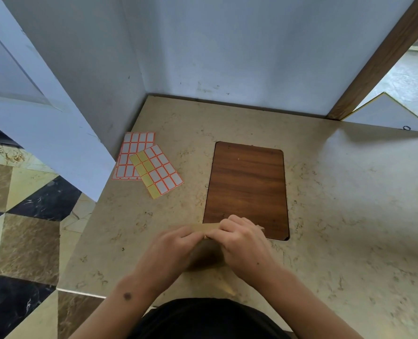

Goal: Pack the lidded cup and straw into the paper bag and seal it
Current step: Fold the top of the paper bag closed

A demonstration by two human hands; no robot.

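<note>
Head view, looking down on a beige marble-patterned counter (337, 204). A brown paper bag (206, 250) stands near the counter's front edge, directly before the person, with its top folded over into a flat strip. The left hand (171, 248) and the right hand (244, 243) meet over this fold: the fingers of both are curled and pressed together, pinching the folded top edge of the bag between fingertips and thumbs, the two hands touching or nearly touching at the middle. Most of the bag's body is hidden beneath the hands and wrists; the lidded cup and straw cannot be seen, so whether they are inside cannot be told.

Just behind the bag, a dark wood-grain rectangular panel (247, 189) with rounded corners lies set into the counter. To the left of the panel, near the wall corner, lie two sheets of orange-bordered adhesive labels (151, 165), one overlapping the other; the upper sheet shows several yellow backing cells where labels are missing.
</note>
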